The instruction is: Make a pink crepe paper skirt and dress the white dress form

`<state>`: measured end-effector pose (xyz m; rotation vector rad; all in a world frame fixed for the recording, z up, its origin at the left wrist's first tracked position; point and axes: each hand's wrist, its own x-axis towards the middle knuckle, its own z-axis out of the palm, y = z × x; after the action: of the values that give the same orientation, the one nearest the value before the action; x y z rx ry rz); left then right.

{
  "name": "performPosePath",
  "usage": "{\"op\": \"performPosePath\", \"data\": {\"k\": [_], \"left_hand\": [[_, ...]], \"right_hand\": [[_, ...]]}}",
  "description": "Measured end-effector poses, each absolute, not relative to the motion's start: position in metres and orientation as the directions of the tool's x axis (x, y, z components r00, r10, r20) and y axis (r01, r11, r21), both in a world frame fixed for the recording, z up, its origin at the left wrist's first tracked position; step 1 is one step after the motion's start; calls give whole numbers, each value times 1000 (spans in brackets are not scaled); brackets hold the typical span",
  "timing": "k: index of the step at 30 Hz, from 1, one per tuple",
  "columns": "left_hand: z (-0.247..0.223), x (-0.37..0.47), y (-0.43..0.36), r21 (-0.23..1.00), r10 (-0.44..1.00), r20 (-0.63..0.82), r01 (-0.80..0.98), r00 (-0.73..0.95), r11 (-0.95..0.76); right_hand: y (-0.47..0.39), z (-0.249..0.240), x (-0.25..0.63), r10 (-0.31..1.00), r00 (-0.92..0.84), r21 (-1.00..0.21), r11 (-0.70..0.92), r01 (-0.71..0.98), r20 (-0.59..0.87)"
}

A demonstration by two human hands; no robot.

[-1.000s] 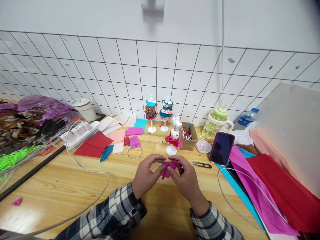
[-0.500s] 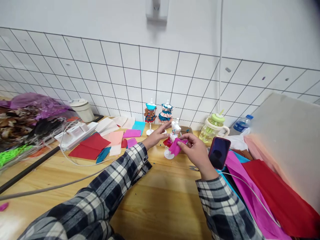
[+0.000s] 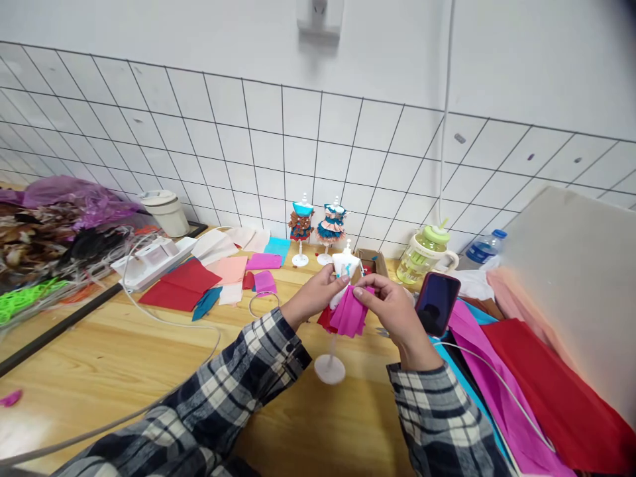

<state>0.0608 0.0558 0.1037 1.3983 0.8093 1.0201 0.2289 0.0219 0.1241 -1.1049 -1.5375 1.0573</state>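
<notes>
A small white mannequin (image 3: pixel 346 264) on a round-based stand (image 3: pixel 330 369) is between my hands, tilted slightly. My left hand (image 3: pixel 314 295) is closed on its left side at the torso. With thumb and fingers, my right hand (image 3: pixel 390 305) pinches the top of a pleated magenta cloth (image 3: pixel 350 314) against the mannequin's waist. Red cloth (image 3: pixel 326 320) shows beside the magenta. Behind stand two dressed mannequins, one in brown and blue (image 3: pixel 301 224), the other in teal and peach (image 3: pixel 331 225).
Cloth pieces (image 3: pixel 181 285), a power strip (image 3: pixel 152 262) and a white cup (image 3: pixel 166 213) are at the left. A phone (image 3: pixel 437 303), a green-lidded jug (image 3: pixel 424 255), a water bottle (image 3: pixel 487 246) and long red cloth (image 3: pixel 551 384) lie right. A cardboard box (image 3: pixel 375 262) sits behind.
The mannequin has come nearer and its base is now closer to me. My left hand has gone from spread beside it to gripping it. The magenta cloth now hangs down the front.
</notes>
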Motion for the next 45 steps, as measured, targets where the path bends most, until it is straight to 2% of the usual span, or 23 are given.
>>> {"op": "performPosePath", "data": {"k": [5,13,19,24,30,39,41,45], "left_hand": [[99,51,35,989,914,37,-146,405,24],[90,48,40,972,915,47,-229,401,50],[99,45,33,947,864,55,-301,501,114],[105,41,27,962,841,44,-251,539,110],[109,37,24,980,840,64,-192,539,49],[110,37,22,995,861,40,-96,507,11],[108,35,23,997,852,45,-78,522,-5],[96,32,30,995,865,79,-99,495,-34]], "right_hand": [[16,117,220,971,-151,-961,209,181,183],[12,118,213,967,-146,-908,249,338,211],[13,118,213,958,-126,-887,285,363,256],[14,120,215,951,-107,-917,307,254,289],[8,122,212,941,-117,-893,339,298,318],[7,117,211,946,-148,-871,324,370,289],[6,120,214,952,-146,-891,302,339,267],[1,131,225,964,-211,-971,193,144,161]]}}
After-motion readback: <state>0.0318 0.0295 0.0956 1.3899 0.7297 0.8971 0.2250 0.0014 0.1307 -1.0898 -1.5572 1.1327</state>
